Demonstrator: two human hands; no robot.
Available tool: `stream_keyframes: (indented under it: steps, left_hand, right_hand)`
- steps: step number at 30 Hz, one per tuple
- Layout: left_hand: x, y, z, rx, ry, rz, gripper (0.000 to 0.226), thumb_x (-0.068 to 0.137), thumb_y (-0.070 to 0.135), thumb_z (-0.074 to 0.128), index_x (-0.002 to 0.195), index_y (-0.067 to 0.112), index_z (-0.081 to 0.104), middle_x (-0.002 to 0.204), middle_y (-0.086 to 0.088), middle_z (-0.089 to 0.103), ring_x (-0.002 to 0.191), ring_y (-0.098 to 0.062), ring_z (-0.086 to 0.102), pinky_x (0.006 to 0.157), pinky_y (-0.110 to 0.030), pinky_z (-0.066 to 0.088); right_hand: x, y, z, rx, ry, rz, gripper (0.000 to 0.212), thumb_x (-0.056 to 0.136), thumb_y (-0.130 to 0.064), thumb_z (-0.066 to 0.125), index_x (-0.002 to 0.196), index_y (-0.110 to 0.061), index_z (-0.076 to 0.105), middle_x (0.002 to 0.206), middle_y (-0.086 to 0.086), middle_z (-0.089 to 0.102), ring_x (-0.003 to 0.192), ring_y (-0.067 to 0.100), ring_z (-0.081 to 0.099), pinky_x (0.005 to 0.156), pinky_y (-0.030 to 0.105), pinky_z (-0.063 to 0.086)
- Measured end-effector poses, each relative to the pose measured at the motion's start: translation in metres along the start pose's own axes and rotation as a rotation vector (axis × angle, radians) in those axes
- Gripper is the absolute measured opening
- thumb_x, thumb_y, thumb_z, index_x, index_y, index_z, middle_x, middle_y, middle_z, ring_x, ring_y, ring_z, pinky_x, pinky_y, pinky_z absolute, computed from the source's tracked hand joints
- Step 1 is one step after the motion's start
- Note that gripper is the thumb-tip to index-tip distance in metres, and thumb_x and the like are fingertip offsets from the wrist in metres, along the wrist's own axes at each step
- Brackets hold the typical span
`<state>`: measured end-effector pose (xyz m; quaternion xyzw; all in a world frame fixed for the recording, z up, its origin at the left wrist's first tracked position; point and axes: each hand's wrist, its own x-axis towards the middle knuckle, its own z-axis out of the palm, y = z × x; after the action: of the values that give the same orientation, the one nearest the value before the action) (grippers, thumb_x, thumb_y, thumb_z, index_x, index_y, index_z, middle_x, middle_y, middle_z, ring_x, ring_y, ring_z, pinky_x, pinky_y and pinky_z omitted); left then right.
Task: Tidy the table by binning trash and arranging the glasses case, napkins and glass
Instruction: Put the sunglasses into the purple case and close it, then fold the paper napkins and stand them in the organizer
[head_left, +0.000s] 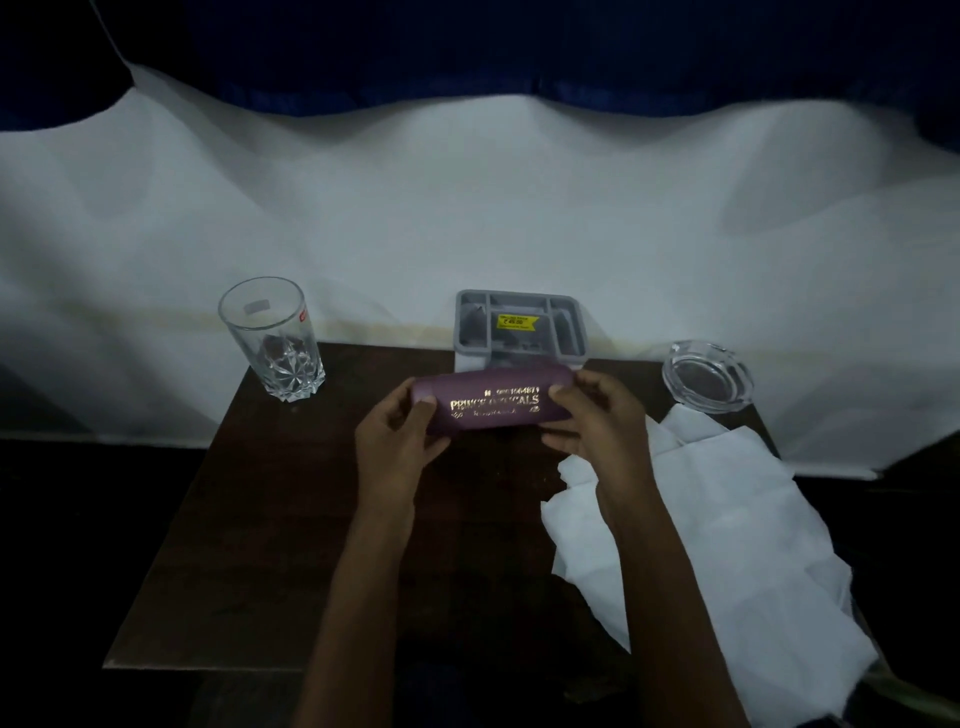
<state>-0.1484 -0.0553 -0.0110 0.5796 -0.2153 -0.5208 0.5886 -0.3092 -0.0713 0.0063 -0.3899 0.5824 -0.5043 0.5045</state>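
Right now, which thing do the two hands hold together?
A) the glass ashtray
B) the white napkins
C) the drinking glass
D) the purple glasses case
D: the left hand and the right hand each grip one end of the purple glasses case.

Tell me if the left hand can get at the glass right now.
Probably, but not freely: the left hand grips one end of the glasses case. Nothing stands between it and the upright glass on its left.
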Motion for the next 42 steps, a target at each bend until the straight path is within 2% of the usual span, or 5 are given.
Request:
stream_keyframes:
  steps: [11, 17, 30, 36, 42]
  left_hand:
    - [0.001, -0.024, 0.009, 0.506, -0.011, 0.137, 0.032, 0.094, 0.02, 0.047, 0.124, 0.011, 0.055, 0.124, -0.01, 0.06, 0.111, -0.026, 0.057, 0.098, -0.045, 0.047]
    - [0.008, -0.029, 0.007, 0.587, -0.131, 0.046, 0.043, 0.097, 0.015, 0.04, 0.139, 0.01, 0.04, 0.14, -0.013, 0.048, 0.128, -0.028, 0.046, 0.108, -0.049, 0.038]
    - [-0.006, -0.004, 0.008, 0.704, 0.021, 0.368, 0.032, 0.085, 0.013, 0.061, 0.117, 0.014, 0.058, 0.115, -0.007, 0.059, 0.105, -0.022, 0.056, 0.088, -0.03, 0.046]
    - [-0.032, -0.03, 0.033, 0.943, -0.399, 0.205, 0.025, 0.088, 0.024, 0.059, 0.109, 0.013, 0.065, 0.109, 0.0, 0.065, 0.102, -0.019, 0.061, 0.091, -0.029, 0.046]
    - [-0.042, -0.07, 0.051, 1.202, -0.376, 0.153, 0.031, 0.084, 0.033, 0.059, 0.109, 0.015, 0.06, 0.119, -0.007, 0.06, 0.11, -0.025, 0.056, 0.094, -0.035, 0.046]
  right_hand:
    - [0.008, 0.02, -0.018, -0.555, 0.173, -0.047, 0.023, 0.085, -0.014, 0.059, 0.106, -0.006, 0.061, 0.094, 0.003, 0.059, 0.086, 0.015, 0.052, 0.067, 0.023, 0.037]
    - [0.013, 0.026, -0.014, -0.483, 0.048, 0.057, 0.018, 0.085, -0.013, 0.058, 0.099, -0.003, 0.063, 0.086, 0.007, 0.06, 0.079, 0.016, 0.055, 0.079, 0.038, 0.051]
    - [0.004, -0.002, -0.03, -0.416, 0.039, 0.143, 0.045, 0.085, -0.019, 0.061, 0.127, -0.01, 0.049, 0.115, 0.009, 0.058, 0.103, 0.027, 0.06, 0.065, 0.028, 0.047]
    - [-0.015, -0.025, -0.056, -0.424, -0.011, 0.097, 0.012, 0.084, -0.015, 0.058, 0.094, -0.01, 0.065, 0.084, 0.004, 0.063, 0.075, 0.022, 0.063, 0.059, 0.026, 0.044]
    - [-0.026, -0.03, -0.097, -0.501, 0.06, 0.066, 0.01, 0.082, -0.014, 0.06, 0.073, -0.015, 0.064, 0.08, 0.012, 0.063, 0.073, 0.024, 0.059, 0.066, 0.034, 0.048]
